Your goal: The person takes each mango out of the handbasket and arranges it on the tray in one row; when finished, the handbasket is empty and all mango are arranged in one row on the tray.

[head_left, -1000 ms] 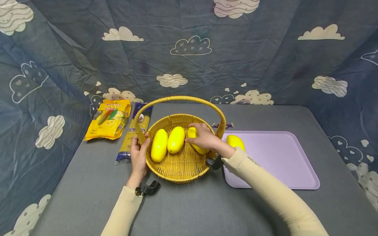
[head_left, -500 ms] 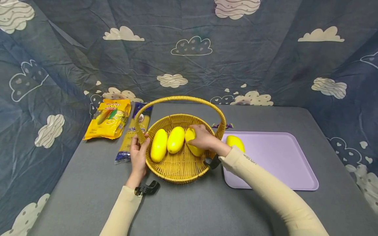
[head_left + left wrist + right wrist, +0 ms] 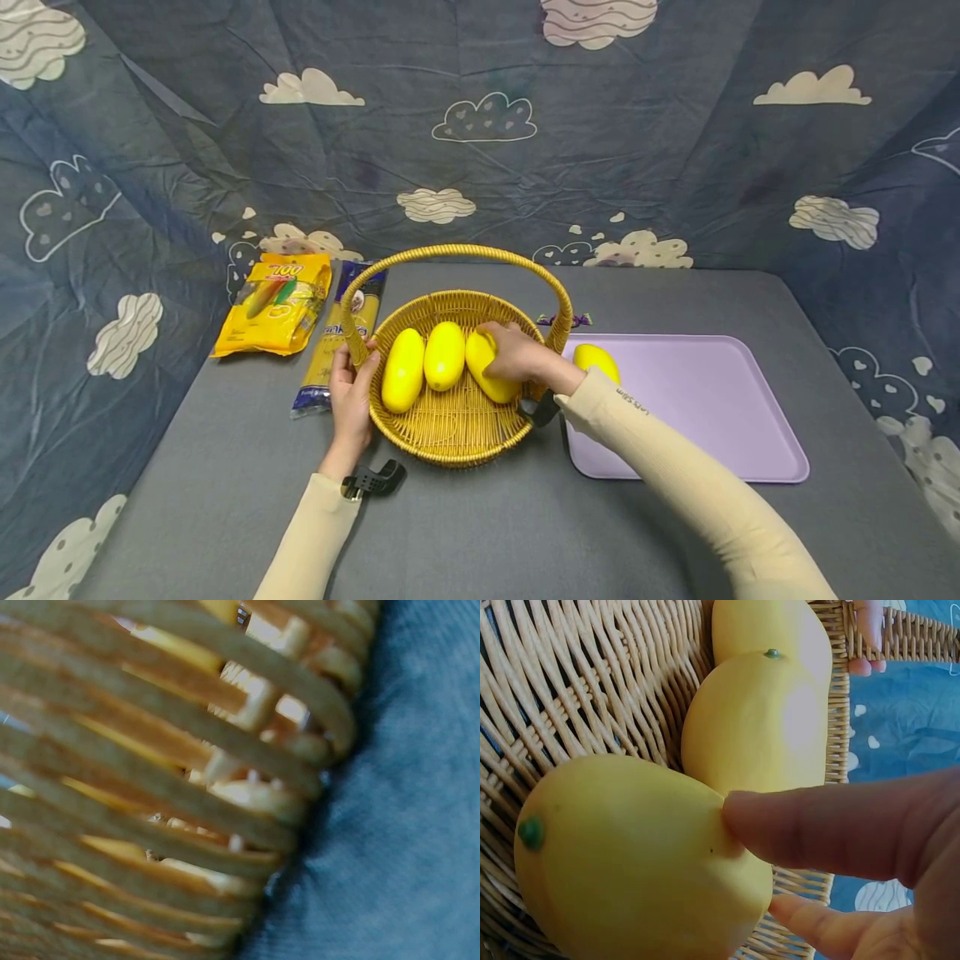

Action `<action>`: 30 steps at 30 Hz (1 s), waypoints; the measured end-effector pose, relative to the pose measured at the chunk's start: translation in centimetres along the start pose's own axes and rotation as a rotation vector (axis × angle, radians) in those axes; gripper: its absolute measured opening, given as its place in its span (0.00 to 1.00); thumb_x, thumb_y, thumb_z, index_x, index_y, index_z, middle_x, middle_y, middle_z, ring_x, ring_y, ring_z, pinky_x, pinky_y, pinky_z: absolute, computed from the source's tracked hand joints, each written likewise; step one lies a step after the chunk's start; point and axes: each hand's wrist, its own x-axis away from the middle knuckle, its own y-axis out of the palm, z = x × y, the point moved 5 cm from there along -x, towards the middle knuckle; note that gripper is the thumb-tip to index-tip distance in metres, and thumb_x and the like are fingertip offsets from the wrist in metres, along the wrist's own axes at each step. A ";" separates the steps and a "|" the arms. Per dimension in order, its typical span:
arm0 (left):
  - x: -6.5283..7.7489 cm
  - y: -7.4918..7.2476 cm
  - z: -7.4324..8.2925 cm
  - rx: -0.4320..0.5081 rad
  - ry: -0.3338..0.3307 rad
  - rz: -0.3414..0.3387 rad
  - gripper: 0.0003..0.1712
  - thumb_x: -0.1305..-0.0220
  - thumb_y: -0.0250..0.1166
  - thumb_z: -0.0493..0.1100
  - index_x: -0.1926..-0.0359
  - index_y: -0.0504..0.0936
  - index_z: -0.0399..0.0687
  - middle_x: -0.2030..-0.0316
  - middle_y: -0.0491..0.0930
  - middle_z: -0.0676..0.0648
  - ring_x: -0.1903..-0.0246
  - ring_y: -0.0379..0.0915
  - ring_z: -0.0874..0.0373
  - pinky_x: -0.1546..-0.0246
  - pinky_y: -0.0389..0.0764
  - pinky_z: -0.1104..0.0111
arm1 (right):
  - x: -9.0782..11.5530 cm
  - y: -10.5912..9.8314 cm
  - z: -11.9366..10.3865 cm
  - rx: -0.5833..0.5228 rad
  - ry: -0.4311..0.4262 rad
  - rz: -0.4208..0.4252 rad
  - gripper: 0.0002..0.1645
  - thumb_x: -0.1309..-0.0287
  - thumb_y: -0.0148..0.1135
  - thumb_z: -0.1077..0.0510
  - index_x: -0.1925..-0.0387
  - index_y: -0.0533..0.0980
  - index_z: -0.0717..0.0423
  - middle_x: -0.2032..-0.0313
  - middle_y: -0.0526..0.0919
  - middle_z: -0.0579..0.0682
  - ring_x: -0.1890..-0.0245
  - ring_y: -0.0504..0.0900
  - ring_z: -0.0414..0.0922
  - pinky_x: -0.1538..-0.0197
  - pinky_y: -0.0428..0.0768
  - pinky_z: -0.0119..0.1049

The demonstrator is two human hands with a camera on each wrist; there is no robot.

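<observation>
A round yellow wicker basket (image 3: pixel 450 433) with a tall arched handle stands in the middle of the head view. Inside lie a left mango (image 3: pixel 403 371), a middle mango (image 3: pixel 445 357) and a right mango (image 3: pixel 491 367), side by side. My right hand (image 3: pixel 517 354) reaches over the basket's right rim and grips the right mango. In the right wrist view, thumb and fingers press this mango (image 3: pixel 630 847), which has a green stem nub. My left hand (image 3: pixel 351 396) holds the basket's left rim by the handle's foot. Only wickerwork (image 3: pixel 150 765) fills the left wrist view beside cloth.
Right of the basket, a lilac tray (image 3: pixel 697 408) bears another mango (image 3: pixel 597 360) near its left edge, partly behind the right forearm. A wrapped candy (image 3: pixel 581 320) lies behind the tray. To the left are a yellow bag (image 3: pixel 273 304) and a long noodle packet (image 3: pixel 330 367).
My right hand has shifted the right mango leftward inside the basket, closer to the middle mango, which has nudged slightly left. My left hand stays on the rim.
</observation>
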 end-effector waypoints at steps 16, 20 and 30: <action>0.0 0.0 -0.1 0.001 0.000 0.001 0.18 0.33 0.58 0.34 0.44 0.69 0.36 0.53 0.74 0.48 0.47 0.67 0.54 0.43 0.68 0.67 | 0.0 -0.4 0.6 0.012 -0.021 -0.054 0.46 0.48 0.68 0.55 0.32 0.56 0.58 0.41 0.69 0.64 0.45 0.70 0.54 0.45 0.71 0.45; 0.0 0.1 0.0 0.000 0.007 -0.003 0.22 0.33 0.58 0.33 0.43 0.64 0.27 0.53 0.74 0.47 0.48 0.67 0.53 0.44 0.69 0.67 | 0.2 -0.1 0.6 -0.011 -0.007 -0.086 0.47 0.47 0.68 0.53 0.31 0.54 0.56 0.40 0.68 0.64 0.45 0.69 0.54 0.45 0.70 0.45; 0.0 0.0 0.0 -0.020 0.013 -0.007 0.22 0.33 0.59 0.35 0.44 0.65 0.27 0.54 0.74 0.47 0.47 0.67 0.53 0.45 0.69 0.68 | 0.3 0.2 0.7 -0.067 0.000 -0.111 0.48 0.49 0.69 0.51 0.32 0.54 0.54 0.43 0.70 0.62 0.50 0.71 0.52 0.55 0.75 0.43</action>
